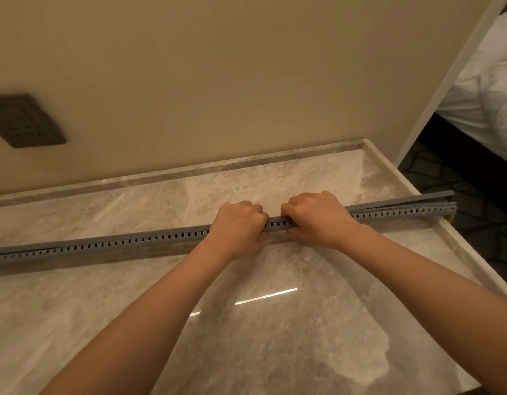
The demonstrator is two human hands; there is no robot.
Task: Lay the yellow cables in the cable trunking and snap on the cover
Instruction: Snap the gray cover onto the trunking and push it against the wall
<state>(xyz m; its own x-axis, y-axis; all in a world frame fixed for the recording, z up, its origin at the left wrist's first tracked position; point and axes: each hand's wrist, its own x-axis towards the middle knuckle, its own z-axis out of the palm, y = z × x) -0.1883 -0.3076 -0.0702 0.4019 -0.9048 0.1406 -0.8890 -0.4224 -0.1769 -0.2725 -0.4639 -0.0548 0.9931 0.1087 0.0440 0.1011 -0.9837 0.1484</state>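
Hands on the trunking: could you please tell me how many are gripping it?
2: the left hand and the right hand grip the grey trunking side by side near its middle, on the marble counter.

Dim warm light, countertop [275,323] glare (edges perhaps warped).

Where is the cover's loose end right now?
In the head view, the cover lifts off the trunking at far right, past the right hand, over the counter's edge.
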